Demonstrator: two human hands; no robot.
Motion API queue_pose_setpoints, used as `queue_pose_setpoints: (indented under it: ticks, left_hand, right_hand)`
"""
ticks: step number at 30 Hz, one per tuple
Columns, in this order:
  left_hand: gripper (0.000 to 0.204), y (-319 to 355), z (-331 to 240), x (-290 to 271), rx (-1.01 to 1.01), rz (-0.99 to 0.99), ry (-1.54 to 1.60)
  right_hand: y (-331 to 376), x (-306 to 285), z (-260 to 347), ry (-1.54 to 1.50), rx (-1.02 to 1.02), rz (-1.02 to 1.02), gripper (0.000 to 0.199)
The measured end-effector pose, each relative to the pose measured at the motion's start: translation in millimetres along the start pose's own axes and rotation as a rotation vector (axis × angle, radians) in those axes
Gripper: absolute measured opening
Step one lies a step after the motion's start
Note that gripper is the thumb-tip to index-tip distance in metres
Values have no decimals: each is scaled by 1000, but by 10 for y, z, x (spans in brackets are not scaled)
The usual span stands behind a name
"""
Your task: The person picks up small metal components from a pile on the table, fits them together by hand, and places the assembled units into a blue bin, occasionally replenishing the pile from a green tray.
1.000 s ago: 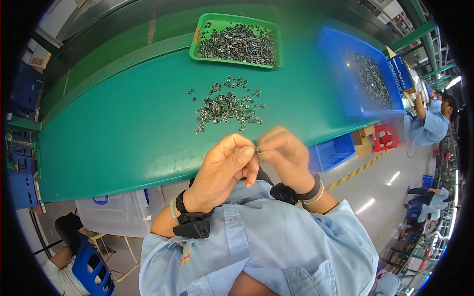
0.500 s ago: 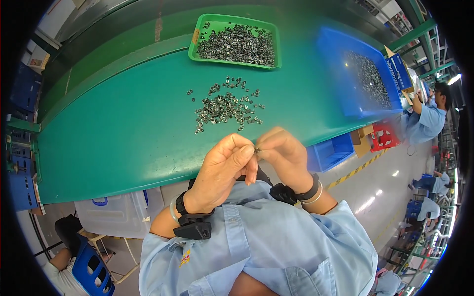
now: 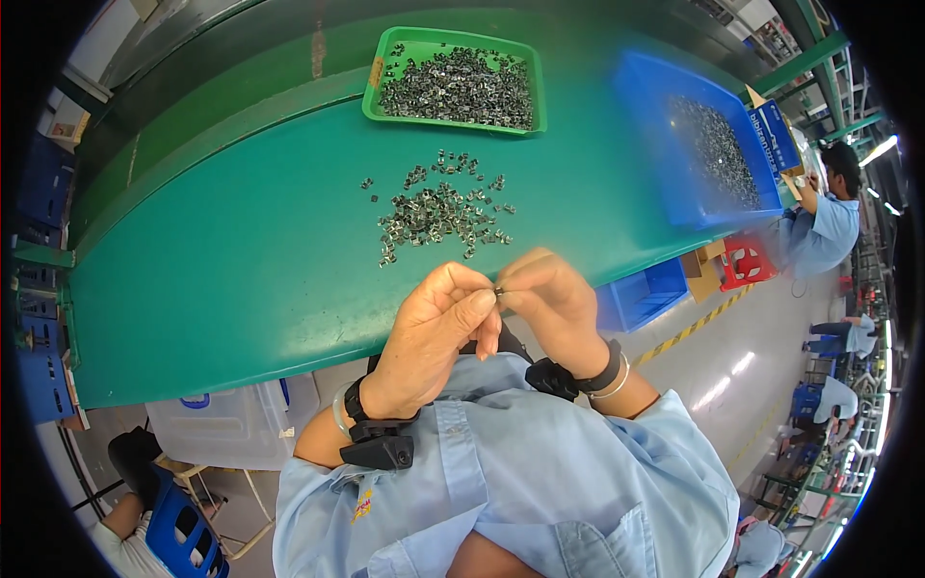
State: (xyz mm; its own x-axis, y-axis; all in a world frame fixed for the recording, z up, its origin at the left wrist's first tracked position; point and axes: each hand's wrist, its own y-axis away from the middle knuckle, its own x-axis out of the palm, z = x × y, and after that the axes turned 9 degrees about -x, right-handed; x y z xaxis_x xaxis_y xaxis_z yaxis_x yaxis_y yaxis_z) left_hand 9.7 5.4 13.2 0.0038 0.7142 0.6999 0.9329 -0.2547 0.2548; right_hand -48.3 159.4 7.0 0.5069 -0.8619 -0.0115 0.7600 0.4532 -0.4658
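Pinching at one meeting point, thumb and forefinger of the left hand (image 3: 434, 332) and of the right hand (image 3: 554, 313) come together on a small dark part (image 3: 498, 291), mostly hidden by the fingertips. The remaining left fingers curl loosely below it; the right hand is slightly blurred. That part is held up on the wearer's side of the green tray (image 3: 416, 50), which serves as the landmark here. A black strap (image 3: 609, 366) and a pale bangle circle the right wrist, and a black boxy device (image 3: 387, 451) sits at the left one, both well toward the wearer from the tray.

Between the hands and the tray, a loose pile of small metal parts (image 3: 434, 217) is scattered on the green tabletop (image 3: 241, 270), with a few strays at its edges. The tray itself bears a heap of similar-looking parts (image 3: 458, 89). To the tray's right stands a large blue bin (image 3: 665, 159) with small dark pieces inside. Farther right and nearer the wearer than the tray are a smaller blue bin (image 3: 641, 294), a red stool (image 3: 747, 260) and a co-worker (image 3: 833, 226) in light blue.
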Motion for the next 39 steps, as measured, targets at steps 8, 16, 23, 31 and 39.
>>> queue_pose_setpoints:
  ticks: [8,16,23,31,39]
  left_hand:
    - [17,-60,-66,-98,-45,25,12]
    - [17,-124,-29,-280,17,51,60]
    - [16,-105,-30,-381,-36,113,96]
    - [15,-117,-12,-379,-45,133,74]
    - [18,-152,-60,-253,-10,22,43]
  right_hand:
    - [-250,-148,-17,215,-42,168,9]
    - [-1712,-516,-135,515,3,158,10]
    - [-1457,-696,-443,692,-34,477,14]
    - [-1083,-788,-422,879,-4,615,16]
    - [-708,-565,-83,504,22,277,17]
